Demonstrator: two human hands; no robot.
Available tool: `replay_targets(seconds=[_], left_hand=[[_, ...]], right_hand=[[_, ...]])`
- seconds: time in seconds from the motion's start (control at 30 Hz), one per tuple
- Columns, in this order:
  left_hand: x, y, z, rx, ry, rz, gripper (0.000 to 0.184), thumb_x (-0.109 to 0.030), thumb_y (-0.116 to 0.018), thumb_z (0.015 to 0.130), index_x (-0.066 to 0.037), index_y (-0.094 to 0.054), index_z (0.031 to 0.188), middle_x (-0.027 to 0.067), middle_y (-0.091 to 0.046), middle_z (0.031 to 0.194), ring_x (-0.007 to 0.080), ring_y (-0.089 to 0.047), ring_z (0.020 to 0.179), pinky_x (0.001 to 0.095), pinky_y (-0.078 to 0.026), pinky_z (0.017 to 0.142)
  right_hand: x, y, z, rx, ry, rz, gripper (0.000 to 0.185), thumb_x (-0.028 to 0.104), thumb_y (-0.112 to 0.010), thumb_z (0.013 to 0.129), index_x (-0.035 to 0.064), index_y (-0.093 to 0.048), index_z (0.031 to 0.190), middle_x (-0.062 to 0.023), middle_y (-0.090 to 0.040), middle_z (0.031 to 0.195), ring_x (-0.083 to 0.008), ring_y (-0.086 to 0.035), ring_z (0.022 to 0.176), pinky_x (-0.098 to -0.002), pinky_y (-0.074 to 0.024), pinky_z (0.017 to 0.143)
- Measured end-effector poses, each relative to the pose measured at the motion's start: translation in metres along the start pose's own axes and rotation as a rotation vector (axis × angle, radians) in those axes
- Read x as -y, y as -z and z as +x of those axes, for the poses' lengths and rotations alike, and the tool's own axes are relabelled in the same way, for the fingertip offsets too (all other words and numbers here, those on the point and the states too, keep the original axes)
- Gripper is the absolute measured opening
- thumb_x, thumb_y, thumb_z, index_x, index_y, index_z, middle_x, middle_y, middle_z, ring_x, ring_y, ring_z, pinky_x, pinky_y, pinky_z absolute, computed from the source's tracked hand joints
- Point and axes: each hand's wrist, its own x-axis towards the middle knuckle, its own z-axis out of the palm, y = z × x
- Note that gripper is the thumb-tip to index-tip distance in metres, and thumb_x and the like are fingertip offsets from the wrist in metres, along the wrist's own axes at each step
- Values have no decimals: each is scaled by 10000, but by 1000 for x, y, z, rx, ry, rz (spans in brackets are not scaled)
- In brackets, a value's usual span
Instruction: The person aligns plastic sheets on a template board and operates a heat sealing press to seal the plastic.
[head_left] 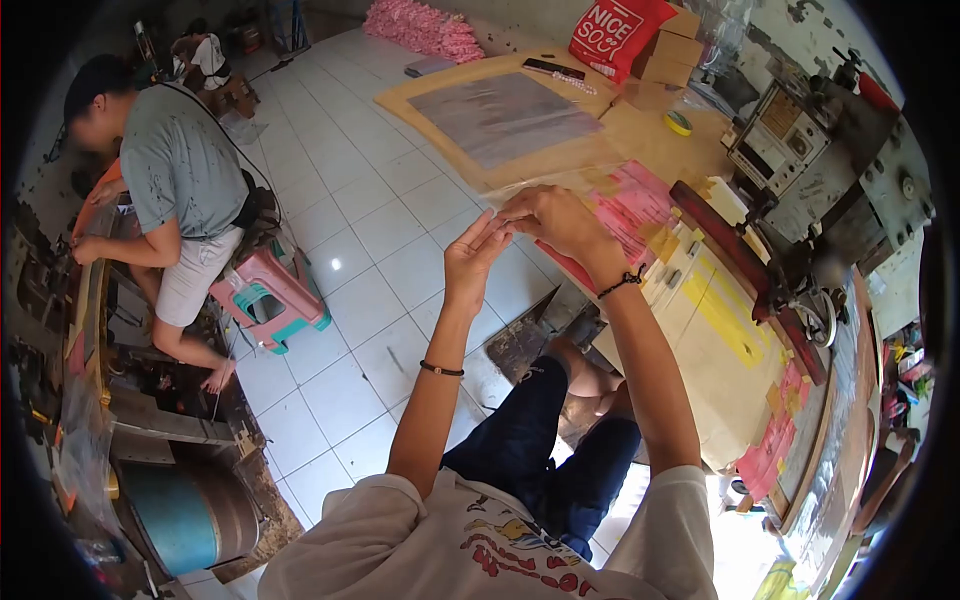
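My left hand and my right hand meet in front of me, raised above the tiled floor beside the work table. The fingertips of both are pressed together at one spot. Whatever they pinch is too small or too clear to make out. Just to the right of my right hand lie pink printed plastic sheets on the table. A machine with a long dark red bar stands over a cream work surface with yellow tape on it.
A grey sheet lies on the far tabletop near a phone, a tape roll, a red bag and a cardboard box. At left a co-worker sits on a pink stool. Pink bundles lie against the wall.
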Motion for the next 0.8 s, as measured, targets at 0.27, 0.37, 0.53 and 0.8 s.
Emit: replay_targets(seconds=[0.27, 0.37, 0.53, 0.8], left_hand=[[4, 4, 3, 4, 1, -18, 470, 1, -612, 947, 75, -463, 1387, 248, -565, 1322, 260, -624, 1151, 372, -509, 1060], [0, 7, 3, 15, 10, 15, 465, 7, -605, 948, 75, -465, 1386, 250, -568, 1319, 262, -625, 1150, 378, -511, 1058], [-3, 11, 5, 15, 17, 72, 452, 1, -607, 949, 73, -478, 1376, 243, -585, 1296, 263, -631, 1143, 387, -519, 1048], [5, 10, 1, -6, -7, 48, 423, -24, -637, 941, 72, -525, 1337, 225, -633, 1229, 264, -656, 1101, 389, -542, 1008]], right_hand=[[5, 4, 4, 11, -31, -88, 217, 149, -737, 787, 74, -762, 989, -99, -720, 1023, -302, -669, 947, -391, -522, 857], [3, 6, 8, 43, -44, -44, 222, 144, -742, 785, 64, -763, 991, -109, -716, 1021, -311, -660, 951, -395, -517, 861], [7, 12, 15, 107, -68, -8, 209, 147, -750, 782, 74, -770, 977, -112, -715, 1010, -313, -649, 948, -398, -508, 860], [1, 11, 14, 138, 28, -32, 206, 177, -758, 786, 84, -776, 969, -91, -719, 999, -295, -629, 987, -396, -495, 902]])
